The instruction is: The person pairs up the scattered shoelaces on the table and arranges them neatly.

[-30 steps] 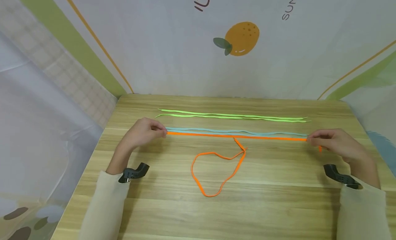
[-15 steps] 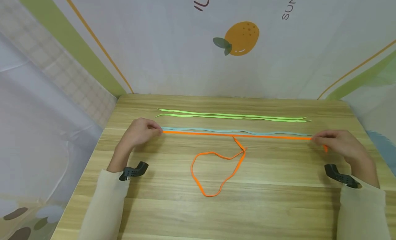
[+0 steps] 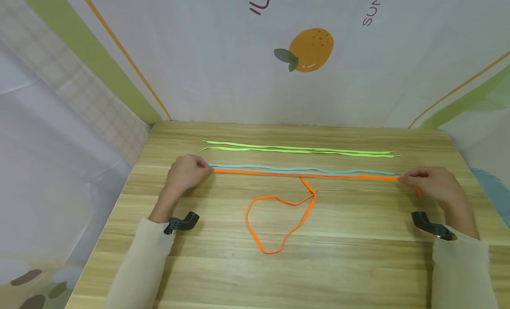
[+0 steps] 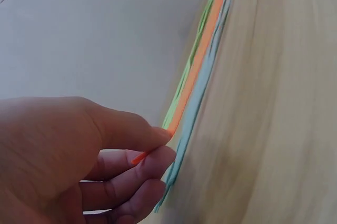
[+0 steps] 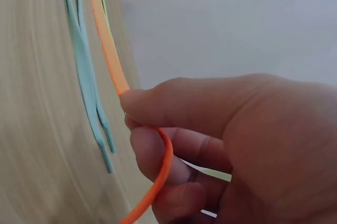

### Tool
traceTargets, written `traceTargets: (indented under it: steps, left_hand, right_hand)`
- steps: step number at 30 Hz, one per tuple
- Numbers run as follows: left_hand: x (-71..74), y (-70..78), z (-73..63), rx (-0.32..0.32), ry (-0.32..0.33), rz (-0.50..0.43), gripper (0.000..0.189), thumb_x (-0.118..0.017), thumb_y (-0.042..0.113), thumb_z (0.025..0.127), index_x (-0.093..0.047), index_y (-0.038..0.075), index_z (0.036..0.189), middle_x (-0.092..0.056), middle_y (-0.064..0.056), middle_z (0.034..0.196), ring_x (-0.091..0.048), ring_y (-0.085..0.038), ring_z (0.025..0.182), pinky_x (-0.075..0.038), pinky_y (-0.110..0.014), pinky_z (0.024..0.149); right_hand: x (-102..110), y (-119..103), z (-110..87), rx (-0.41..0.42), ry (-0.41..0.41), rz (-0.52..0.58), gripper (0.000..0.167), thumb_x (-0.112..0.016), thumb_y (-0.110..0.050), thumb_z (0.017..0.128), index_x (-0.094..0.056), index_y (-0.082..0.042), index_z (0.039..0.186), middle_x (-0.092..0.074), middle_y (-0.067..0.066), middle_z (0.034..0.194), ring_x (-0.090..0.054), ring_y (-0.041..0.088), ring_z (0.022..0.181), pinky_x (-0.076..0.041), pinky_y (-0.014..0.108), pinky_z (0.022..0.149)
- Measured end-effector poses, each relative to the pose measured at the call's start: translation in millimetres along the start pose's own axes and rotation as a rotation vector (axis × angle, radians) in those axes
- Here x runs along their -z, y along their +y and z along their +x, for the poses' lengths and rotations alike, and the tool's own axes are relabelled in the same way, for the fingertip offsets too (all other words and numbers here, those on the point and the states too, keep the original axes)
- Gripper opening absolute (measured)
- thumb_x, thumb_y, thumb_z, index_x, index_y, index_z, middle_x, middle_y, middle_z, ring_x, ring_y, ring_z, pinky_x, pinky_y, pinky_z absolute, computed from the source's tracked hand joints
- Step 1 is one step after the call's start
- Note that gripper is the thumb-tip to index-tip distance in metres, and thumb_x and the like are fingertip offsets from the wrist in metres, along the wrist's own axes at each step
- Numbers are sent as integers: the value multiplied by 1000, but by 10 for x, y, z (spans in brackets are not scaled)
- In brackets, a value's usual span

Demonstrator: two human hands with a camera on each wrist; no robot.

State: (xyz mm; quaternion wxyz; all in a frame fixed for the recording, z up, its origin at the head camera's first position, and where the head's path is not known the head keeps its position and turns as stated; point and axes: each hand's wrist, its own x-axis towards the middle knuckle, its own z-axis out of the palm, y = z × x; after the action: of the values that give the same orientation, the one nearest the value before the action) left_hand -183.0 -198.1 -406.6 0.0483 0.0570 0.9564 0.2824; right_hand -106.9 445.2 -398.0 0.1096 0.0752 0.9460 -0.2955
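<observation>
An orange shoelace stretches nearly straight between my two hands. My left hand pinches it between thumb and fingers, and a short end sticks out past the grip. At the other side my right hand pinches the lace, leaving a longer tail curving down over the fingers. Just behind the stretched lace lie light blue shoelaces, side by side on the table. A second orange shoelace lies in a loose loop in front, its upper tip close to the stretched one in the head view.
Two bright green shoelaces lie almost parallel, farther back on the wooden table. Behind the table's far edge hangs a white cloth printed with fruit. A black wrist camera sits on the left forearm, another on the right.
Both hands spread outward along the orange shoelace by half a second ago, then came slightly inward. The left forearm has shifted right. The looped orange, blue and green laces stay put.
</observation>
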Motion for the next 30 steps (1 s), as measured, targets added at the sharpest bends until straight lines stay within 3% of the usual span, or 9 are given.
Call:
traceTargets:
  steps: [8,12,16,21,27,30]
  left_hand:
    - [-47,48,-48,28,10,39,20,-73,24,95,-84,7,94,-78,-8,88,-63,-22,65,-48,-35,54]
    - [-41,35,-94,23,-3,60,19,-74,24,95,-84,8,90,-78,-6,86,-64,-23,67,-48,-35,55]
    - [-22,-12,-149,15,-19,86,18,-72,22,95,-82,10,86,-75,-4,82,-62,-22,67,-47,-35,57]
    - [4,-65,-229,15,-45,83,17,-70,19,93,-80,12,80,-71,-1,76,-56,-18,62,-42,-32,56]
    - [35,-94,-350,-3,-71,114,15,-69,19,91,-80,12,83,-69,1,74,-54,-18,62,-41,-32,55]
    - [47,-101,-416,-11,-79,122,18,-65,16,90,-75,13,75,-61,3,67,-48,-16,59,-37,-31,54]
  right_hand:
    - [-56,-5,1,20,3,-79,43,-68,-38,109,-76,3,119,-72,25,118,-59,35,99,-45,40,76]
    - [-69,16,-37,34,-10,-119,37,-71,-37,107,-78,-2,111,-73,17,107,-58,30,89,-45,38,71]
    - [-67,19,-80,48,-19,-152,32,-72,-35,107,-80,-4,107,-73,15,105,-55,26,84,-43,37,70]
    - [-74,30,-117,71,-35,-187,28,-71,-32,107,-82,-7,105,-75,14,106,-58,28,89,-42,39,74]
    - [-104,66,-175,77,-81,-201,26,-71,-30,107,-81,-7,106,-76,18,111,-64,40,101,-44,42,77]
    - [-122,91,-208,86,-83,-213,25,-72,-31,106,-81,-8,104,-77,16,110,-65,42,103,-45,44,79]
